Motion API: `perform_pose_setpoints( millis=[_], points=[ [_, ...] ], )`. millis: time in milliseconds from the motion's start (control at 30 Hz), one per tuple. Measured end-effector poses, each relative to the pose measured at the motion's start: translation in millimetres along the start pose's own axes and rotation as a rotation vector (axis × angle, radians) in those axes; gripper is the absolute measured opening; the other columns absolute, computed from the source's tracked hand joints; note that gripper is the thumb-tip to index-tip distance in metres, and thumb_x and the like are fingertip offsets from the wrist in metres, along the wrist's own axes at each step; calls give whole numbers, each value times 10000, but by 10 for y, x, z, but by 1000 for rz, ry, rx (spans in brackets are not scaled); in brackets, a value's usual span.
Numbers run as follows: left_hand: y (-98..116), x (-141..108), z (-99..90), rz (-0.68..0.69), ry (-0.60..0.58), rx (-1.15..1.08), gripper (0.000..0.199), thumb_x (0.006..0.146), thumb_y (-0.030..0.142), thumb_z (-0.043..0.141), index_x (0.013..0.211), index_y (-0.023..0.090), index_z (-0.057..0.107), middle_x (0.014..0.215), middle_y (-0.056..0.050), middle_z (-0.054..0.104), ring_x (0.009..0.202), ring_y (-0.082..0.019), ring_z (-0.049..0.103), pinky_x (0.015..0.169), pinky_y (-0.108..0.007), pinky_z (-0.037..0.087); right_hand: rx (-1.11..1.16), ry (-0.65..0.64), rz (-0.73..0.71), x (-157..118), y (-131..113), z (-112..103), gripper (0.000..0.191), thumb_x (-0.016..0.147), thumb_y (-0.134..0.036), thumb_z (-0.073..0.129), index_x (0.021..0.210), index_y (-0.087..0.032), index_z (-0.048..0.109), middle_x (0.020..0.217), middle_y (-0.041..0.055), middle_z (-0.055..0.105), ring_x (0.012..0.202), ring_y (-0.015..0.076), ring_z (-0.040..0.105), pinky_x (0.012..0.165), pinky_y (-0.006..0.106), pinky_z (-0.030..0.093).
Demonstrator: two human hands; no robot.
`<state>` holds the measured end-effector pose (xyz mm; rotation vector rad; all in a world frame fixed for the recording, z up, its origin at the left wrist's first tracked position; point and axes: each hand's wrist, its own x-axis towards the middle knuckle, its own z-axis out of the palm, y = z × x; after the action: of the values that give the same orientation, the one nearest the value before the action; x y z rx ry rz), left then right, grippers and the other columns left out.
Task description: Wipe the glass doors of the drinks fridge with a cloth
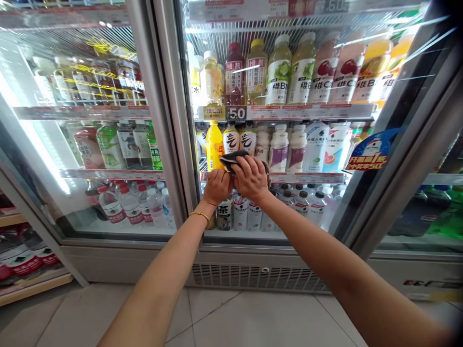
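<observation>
A dark, bunched cloth [237, 156] is under my right hand [251, 179], its fingers bent over it in front of the cooler's glass door. Right beside it, my left hand [218, 187] is closed in a fist near the cloth's lower edge. What those left fingers hold, if anything, is hidden. A gold bangle [201, 218] circles my left wrist. Behind the hands, inside the cooler, a yellow bottle [214, 144] and white bottles with purple labels [279, 148] line the middle shelf.
Metal door frames [164, 96] divide the cooler. A round blue-and-red sticker [376, 149] is on the glass at right. Drinks fill the shelves, with a price tag [238, 113] above my hands. Below is a vent grille [253, 277] over a tiled floor [231, 318]. Bottle packs [27, 260] stand at far left.
</observation>
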<state>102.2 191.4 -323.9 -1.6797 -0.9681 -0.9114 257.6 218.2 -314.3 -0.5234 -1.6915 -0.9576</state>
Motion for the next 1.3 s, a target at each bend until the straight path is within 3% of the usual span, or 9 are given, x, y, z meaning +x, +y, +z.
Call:
perform_pose_setpoints(
  millis=[267,400,500,700,833,933,1000,1167,1300],
  points=[
    [169,-218,-342,-29,-104,-210,220,911,237,395,916,136,590,881,-114,610,891,-236,548,810,-396,471,190,-301,-282,-196,216,-368,354,876,-234,479,1218,-254,568,1294,44,590,1216,225,491,1092,434,337],
    [442,-161,-477,-213,21,-404,349,937,260,372,1228,129,513,1120,-142,592,1095,-224,541,959,-409,461,290,-189,37,-79,76,-414,346,855,-194,475,1191,-200,556,1260,96,577,1221,247,459,1063,455,375],
    [639,-31,-521,-346,72,-544,423,966,335,320,1315,154,477,1291,-149,508,1232,-226,479,1057,-417,408,373,-67,287,42,-103,-370,346,863,-235,448,1200,-203,522,1248,119,549,1211,252,452,1054,477,380],
    [816,-5,-478,-571,87,-661,536,986,428,131,1452,221,297,1512,-100,288,1433,-210,224,1178,-418,249,689,-262,166,90,-88,-477,503,836,-250,425,1333,-182,394,1450,137,378,1364,249,333,1128,495,299],
    [891,94,-305,-666,135,-558,568,974,479,185,1472,209,228,1539,-125,225,1454,-240,146,1184,-475,207,739,-298,157,51,39,-554,450,839,-156,363,1277,-203,451,1435,118,424,1339,213,390,1092,457,370],
    [855,251,-136,-708,210,-419,589,952,516,290,1435,180,294,1512,-180,260,1430,-305,199,1149,-559,210,618,-230,139,49,119,-590,419,852,-143,346,1245,-201,479,1311,118,536,1245,214,482,1028,431,425],
    [763,275,-47,-632,211,-324,601,921,537,384,1390,163,360,1458,-207,348,1394,-337,270,1119,-576,244,469,-174,110,35,208,-614,377,868,-172,370,1220,-192,502,1220,121,581,1155,227,530,967,413,446],
    [406,-109,3,-378,229,-25,342,906,369,507,1199,192,510,1213,-190,560,1225,-322,483,982,-518,410,80,-164,-36,-94,552,-608,228,895,-336,463,997,-180,593,919,91,621,840,212,544,741,347,417],
    [156,-296,-80,-417,315,105,279,909,316,500,1148,172,493,1167,-210,554,1177,-319,491,925,-520,425,-52,-153,-114,-193,708,-510,203,903,-336,467,825,-190,584,844,71,592,769,191,477,697,325,365]
  ],
)
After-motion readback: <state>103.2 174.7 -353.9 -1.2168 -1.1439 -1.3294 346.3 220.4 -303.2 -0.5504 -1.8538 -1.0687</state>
